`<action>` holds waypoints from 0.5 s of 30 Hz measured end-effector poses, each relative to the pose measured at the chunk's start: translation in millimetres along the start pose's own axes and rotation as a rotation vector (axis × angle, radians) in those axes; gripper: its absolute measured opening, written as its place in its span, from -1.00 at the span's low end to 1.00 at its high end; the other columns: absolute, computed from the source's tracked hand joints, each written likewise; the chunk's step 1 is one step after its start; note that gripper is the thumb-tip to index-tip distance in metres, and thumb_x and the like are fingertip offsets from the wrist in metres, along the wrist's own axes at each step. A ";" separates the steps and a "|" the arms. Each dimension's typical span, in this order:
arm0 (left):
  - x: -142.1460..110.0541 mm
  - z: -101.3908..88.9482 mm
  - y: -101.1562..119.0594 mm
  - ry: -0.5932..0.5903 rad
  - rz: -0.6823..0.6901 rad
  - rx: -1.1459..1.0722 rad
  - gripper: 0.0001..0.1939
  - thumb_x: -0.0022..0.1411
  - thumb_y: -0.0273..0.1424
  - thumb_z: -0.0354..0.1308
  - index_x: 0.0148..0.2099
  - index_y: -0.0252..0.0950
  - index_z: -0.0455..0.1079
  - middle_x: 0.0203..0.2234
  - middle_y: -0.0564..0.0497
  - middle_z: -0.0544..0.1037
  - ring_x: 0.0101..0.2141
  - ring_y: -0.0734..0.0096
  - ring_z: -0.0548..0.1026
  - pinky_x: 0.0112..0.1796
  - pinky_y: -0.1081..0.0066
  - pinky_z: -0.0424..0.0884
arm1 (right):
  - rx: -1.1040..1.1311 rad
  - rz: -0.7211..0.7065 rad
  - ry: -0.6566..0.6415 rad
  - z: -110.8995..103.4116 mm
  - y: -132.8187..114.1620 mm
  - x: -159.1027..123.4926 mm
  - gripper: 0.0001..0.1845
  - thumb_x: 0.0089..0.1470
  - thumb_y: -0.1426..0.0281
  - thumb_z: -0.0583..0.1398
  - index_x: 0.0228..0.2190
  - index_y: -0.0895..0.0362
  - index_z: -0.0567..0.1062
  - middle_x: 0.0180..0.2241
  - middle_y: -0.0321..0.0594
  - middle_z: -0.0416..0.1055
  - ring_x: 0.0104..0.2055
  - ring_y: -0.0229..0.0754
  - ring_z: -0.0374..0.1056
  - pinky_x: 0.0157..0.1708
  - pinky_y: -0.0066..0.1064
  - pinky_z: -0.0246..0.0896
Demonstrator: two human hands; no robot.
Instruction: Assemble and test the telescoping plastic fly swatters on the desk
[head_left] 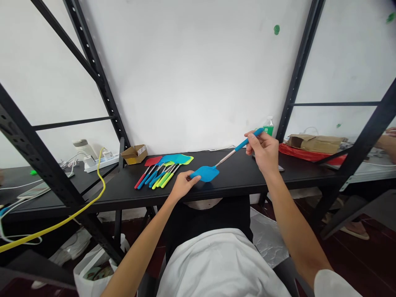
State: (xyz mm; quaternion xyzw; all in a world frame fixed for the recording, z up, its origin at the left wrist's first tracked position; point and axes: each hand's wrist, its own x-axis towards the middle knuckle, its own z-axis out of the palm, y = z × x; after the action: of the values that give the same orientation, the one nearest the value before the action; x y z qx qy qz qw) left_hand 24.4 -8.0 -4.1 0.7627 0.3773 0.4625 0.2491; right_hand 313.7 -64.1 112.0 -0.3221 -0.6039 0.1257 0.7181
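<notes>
My right hand (262, 152) grips the blue handle of a fly swatter (239, 146) above the black shelf board (247, 175). A thin metal shaft runs down from that handle to the swatter's flat blue head (208, 173). My left hand (184, 185) holds the near edge of this head, which stays close above the board or rests on it. To the left of my left hand lies a group of several fly swatters (168, 163), with red, blue and yellow-green heads and handles, their handles angled toward me.
A small cardboard box (134, 154) stands behind the swatters. A green-labelled bottle (269, 127) stands behind my right hand. Black metal shelf uprights flank the board. At right, a cardboard package (315, 144) sits on red plastic, and a co-worker's arm (386, 144) enters.
</notes>
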 end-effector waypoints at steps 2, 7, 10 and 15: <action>1.8 -2.7 -5.0 0.044 -0.051 -0.158 -0.64 0.19 -0.10 0.29 -0.40 -0.31 0.49 -0.57 0.05 0.51 -0.49 0.40 0.43 -0.42 0.43 0.31 | 0.023 0.026 0.015 -1.1 4.9 2.5 -0.57 0.12 -0.01 0.24 -0.31 0.12 0.52 -0.61 -0.32 0.29 -0.60 -0.26 0.25 -0.59 -0.38 0.24; 7.2 -10.5 -12.7 0.242 -0.187 -0.558 -0.58 0.13 -0.04 0.32 -0.20 -0.32 0.50 -0.40 -0.03 0.61 -0.41 0.32 0.54 -0.35 0.36 0.46 | 0.095 0.186 -0.152 -5.5 20.3 8.3 -0.60 0.04 0.03 0.32 -0.37 0.14 0.55 -0.58 -0.28 0.36 -0.58 -0.28 0.26 -0.60 -0.42 0.23; 9.6 -15.5 -12.9 0.398 -0.274 -0.764 -0.56 0.11 -0.09 0.35 -0.10 -0.32 0.49 -0.20 -0.10 0.64 -0.20 0.19 0.60 -0.18 0.26 0.54 | 0.048 0.306 -0.443 -11.2 26.1 10.6 -0.57 0.02 0.04 0.33 -0.31 0.17 0.60 -0.51 -0.20 0.46 -0.53 -0.27 0.31 -0.56 -0.43 0.25; 10.3 -18.6 -13.9 0.438 -0.320 -0.823 -0.57 0.14 -0.14 0.34 -0.04 -0.31 0.51 -0.11 -0.13 0.64 -0.10 0.08 0.61 -0.06 0.14 0.56 | -0.153 0.358 -0.759 -24.4 28.0 13.5 -0.53 0.06 0.07 0.30 -0.13 0.15 0.61 -0.38 -0.12 0.56 -0.48 -0.25 0.36 -0.53 -0.42 0.26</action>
State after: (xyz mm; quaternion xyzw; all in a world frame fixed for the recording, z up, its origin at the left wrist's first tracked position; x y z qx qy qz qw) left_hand 5.9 9.1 -0.6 0.4183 0.3192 0.6787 0.5123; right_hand 346.0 -42.7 103.9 -0.4051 -0.7674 0.3130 0.3859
